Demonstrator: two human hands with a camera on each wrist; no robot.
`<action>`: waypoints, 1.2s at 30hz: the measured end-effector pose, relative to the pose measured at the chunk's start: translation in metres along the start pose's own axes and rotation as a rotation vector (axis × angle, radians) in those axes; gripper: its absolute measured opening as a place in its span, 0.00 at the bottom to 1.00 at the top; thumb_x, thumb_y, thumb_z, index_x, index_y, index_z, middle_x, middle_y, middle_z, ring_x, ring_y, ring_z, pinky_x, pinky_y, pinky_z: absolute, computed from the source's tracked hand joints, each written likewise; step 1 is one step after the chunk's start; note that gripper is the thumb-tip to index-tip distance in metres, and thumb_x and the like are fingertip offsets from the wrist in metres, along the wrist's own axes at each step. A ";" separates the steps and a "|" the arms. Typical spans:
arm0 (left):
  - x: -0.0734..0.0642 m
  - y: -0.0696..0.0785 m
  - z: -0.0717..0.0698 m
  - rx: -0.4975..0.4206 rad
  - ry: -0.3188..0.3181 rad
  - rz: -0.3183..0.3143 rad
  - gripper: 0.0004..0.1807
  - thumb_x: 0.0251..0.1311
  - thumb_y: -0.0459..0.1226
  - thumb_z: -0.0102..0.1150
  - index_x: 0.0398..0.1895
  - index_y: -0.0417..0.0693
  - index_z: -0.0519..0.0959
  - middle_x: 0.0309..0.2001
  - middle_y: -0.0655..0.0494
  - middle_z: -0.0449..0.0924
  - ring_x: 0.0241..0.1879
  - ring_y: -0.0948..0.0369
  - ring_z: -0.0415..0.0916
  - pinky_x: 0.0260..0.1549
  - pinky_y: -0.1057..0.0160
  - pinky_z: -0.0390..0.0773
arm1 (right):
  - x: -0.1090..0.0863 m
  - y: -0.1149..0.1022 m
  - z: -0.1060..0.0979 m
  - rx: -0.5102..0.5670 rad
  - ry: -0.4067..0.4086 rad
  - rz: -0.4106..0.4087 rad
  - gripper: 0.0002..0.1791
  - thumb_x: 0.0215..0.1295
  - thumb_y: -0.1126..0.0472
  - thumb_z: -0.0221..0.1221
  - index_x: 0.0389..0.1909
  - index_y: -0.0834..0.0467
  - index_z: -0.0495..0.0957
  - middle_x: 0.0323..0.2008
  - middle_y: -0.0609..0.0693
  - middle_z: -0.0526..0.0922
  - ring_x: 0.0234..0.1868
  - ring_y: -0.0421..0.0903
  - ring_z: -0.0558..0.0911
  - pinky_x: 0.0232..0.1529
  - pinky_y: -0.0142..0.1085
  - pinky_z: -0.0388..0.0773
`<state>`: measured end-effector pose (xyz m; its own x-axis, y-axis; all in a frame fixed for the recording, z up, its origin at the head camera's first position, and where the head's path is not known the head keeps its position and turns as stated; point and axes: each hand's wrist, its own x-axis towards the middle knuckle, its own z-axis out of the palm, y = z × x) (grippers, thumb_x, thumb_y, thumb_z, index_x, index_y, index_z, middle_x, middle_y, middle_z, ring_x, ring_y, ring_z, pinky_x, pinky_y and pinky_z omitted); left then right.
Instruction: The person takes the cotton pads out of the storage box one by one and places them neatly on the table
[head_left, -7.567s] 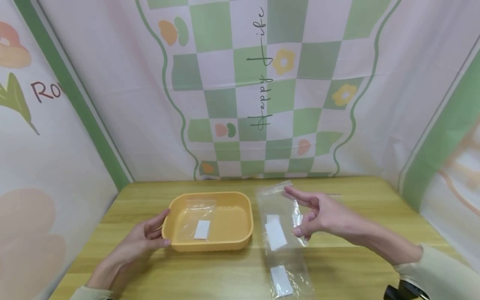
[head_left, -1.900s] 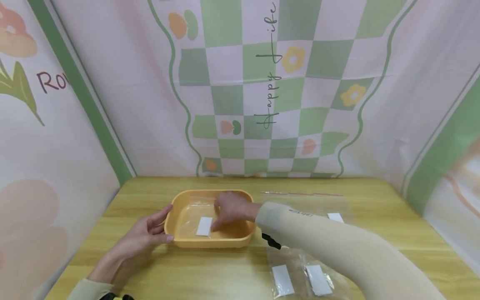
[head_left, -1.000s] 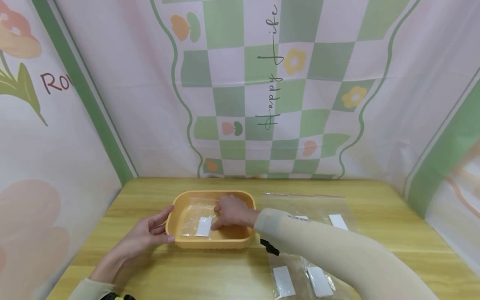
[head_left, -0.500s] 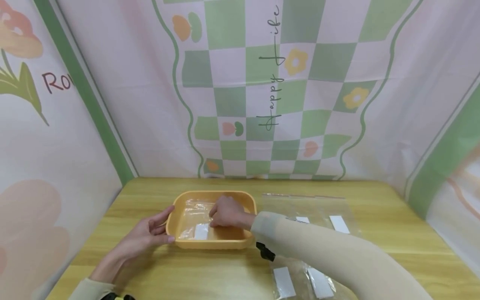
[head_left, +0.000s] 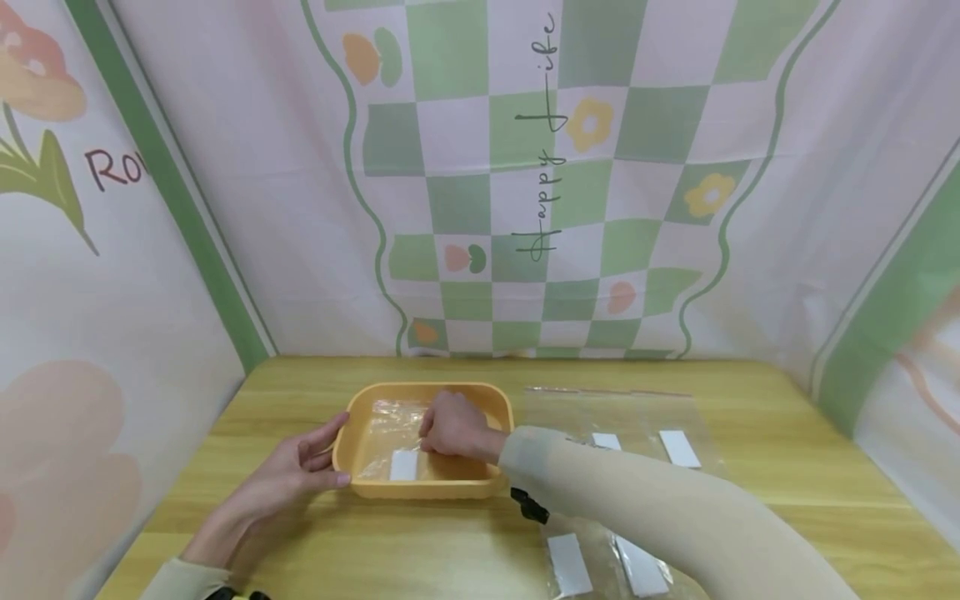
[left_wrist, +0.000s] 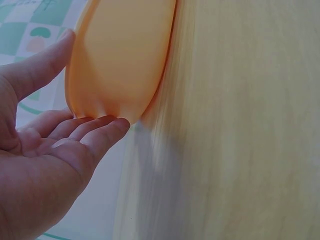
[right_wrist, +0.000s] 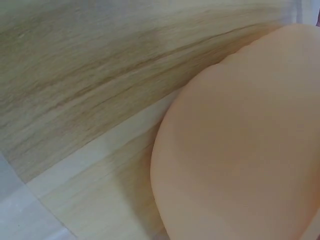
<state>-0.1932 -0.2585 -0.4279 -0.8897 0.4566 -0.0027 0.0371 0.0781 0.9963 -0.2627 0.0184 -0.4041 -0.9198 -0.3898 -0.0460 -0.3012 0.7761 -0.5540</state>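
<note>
A yellow-orange plastic tray (head_left: 423, 490) stands on the table. My left hand (head_left: 288, 475) holds its left end; in the left wrist view the thumb lies along one side of the tray (left_wrist: 120, 55) and the fingers press its end wall. Inside the tray lies a clear zip bag (head_left: 384, 433) with a white rectangular piece (head_left: 403, 465) in it. My right hand (head_left: 456, 427) reaches into the tray with curled fingers and pinches the bag's right edge, though the fingertips are mostly hidden. The right wrist view shows the tray's outside (right_wrist: 240, 135) but not the fingers.
Several clear zip bags with white pieces (head_left: 678, 448) lie flat on the wooden table (head_left: 420, 550) right of the tray, partly hidden under the right sleeve (head_left: 637, 492). A patterned curtain (head_left: 442, 200) hangs behind the table, with more cloth at both sides.
The right hand, earlier holding a bag at the right, has moved into the tray. The bag in the tray has wrinkled and shifted slightly toward me. The left hand stays on the tray.
</note>
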 end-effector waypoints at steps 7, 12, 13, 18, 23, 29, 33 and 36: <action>0.000 0.000 0.001 0.013 0.008 0.010 0.54 0.62 0.27 0.71 0.82 0.29 0.43 0.81 0.31 0.39 0.74 0.29 0.53 0.63 0.60 0.76 | -0.001 0.002 -0.003 0.031 0.019 -0.024 0.07 0.58 0.66 0.73 0.24 0.53 0.91 0.28 0.39 0.86 0.25 0.37 0.79 0.25 0.30 0.79; 0.000 0.002 0.002 0.015 0.006 0.010 0.55 0.62 0.27 0.71 0.82 0.29 0.42 0.81 0.32 0.38 0.74 0.29 0.52 0.63 0.60 0.75 | -0.003 0.006 -0.007 0.002 0.029 -0.064 0.05 0.61 0.64 0.74 0.26 0.53 0.91 0.26 0.39 0.86 0.27 0.38 0.80 0.29 0.32 0.80; 0.000 0.002 0.002 0.016 0.004 0.010 0.55 0.62 0.27 0.71 0.82 0.29 0.42 0.81 0.32 0.38 0.74 0.29 0.52 0.64 0.60 0.75 | -0.003 0.007 -0.008 -0.007 0.029 -0.073 0.04 0.62 0.63 0.73 0.28 0.54 0.91 0.27 0.40 0.87 0.29 0.39 0.81 0.31 0.33 0.81; 0.000 0.002 0.001 0.008 -0.003 0.018 0.54 0.63 0.26 0.70 0.81 0.28 0.42 0.81 0.31 0.37 0.74 0.28 0.51 0.64 0.59 0.75 | -0.004 0.005 -0.012 0.025 0.024 -0.082 0.02 0.62 0.64 0.72 0.34 0.54 0.93 0.34 0.43 0.90 0.36 0.41 0.84 0.38 0.37 0.84; 0.000 0.001 0.001 0.006 0.000 0.028 0.54 0.63 0.26 0.70 0.81 0.27 0.42 0.80 0.29 0.38 0.74 0.27 0.51 0.63 0.58 0.76 | -0.002 0.002 -0.011 0.307 -0.009 -0.045 0.07 0.60 0.69 0.74 0.39 0.62 0.90 0.32 0.48 0.90 0.31 0.42 0.86 0.32 0.34 0.85; 0.001 0.000 0.001 -0.005 0.001 0.023 0.54 0.62 0.26 0.70 0.81 0.27 0.42 0.80 0.30 0.38 0.74 0.28 0.51 0.63 0.59 0.76 | 0.001 -0.001 -0.004 0.680 -0.135 0.007 0.23 0.56 0.76 0.74 0.54 0.72 0.84 0.36 0.57 0.89 0.26 0.44 0.85 0.26 0.36 0.87; 0.001 -0.001 0.000 -0.014 -0.008 0.033 0.54 0.63 0.25 0.69 0.81 0.26 0.41 0.80 0.29 0.37 0.73 0.27 0.51 0.63 0.59 0.76 | 0.000 -0.002 -0.002 0.765 -0.208 0.025 0.30 0.56 0.79 0.71 0.63 0.73 0.78 0.41 0.60 0.89 0.25 0.48 0.87 0.28 0.42 0.90; 0.001 -0.001 0.000 -0.020 -0.005 0.027 0.54 0.63 0.25 0.69 0.81 0.27 0.41 0.80 0.30 0.37 0.74 0.28 0.51 0.63 0.59 0.76 | -0.002 -0.004 -0.002 0.813 -0.249 0.049 0.35 0.58 0.80 0.68 0.69 0.73 0.73 0.47 0.63 0.88 0.23 0.48 0.86 0.28 0.43 0.90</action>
<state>-0.1938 -0.2583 -0.4290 -0.8864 0.4623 0.0242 0.0521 0.0478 0.9975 -0.2603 0.0176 -0.4002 -0.8160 -0.5369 -0.2144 0.0998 0.2345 -0.9670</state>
